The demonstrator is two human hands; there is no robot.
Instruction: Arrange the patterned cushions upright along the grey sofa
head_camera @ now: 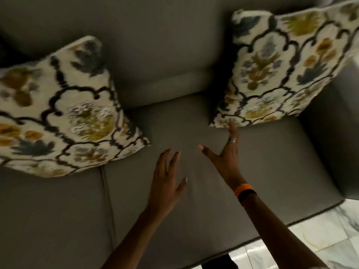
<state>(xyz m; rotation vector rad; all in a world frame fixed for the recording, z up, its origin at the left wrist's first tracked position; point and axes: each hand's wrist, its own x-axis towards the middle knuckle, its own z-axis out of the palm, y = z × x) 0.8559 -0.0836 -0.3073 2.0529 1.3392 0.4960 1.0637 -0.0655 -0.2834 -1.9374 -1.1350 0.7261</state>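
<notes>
Two cream cushions with dark scalloped outlines and yellow and blue flowers sit on the grey sofa. The left cushion leans against the backrest over the seam between two seat pads. The right cushion stands against the backrest in the corner by the armrest. My right hand is spread open, its fingertips touching the right cushion's lower left corner. My left hand hovers open above the seat, between the two cushions and touching neither.
The sofa's right armrest rises beside the right cushion. Pale marbled floor tiles show beyond the seat's front edge at the lower right. An orange band circles my right wrist.
</notes>
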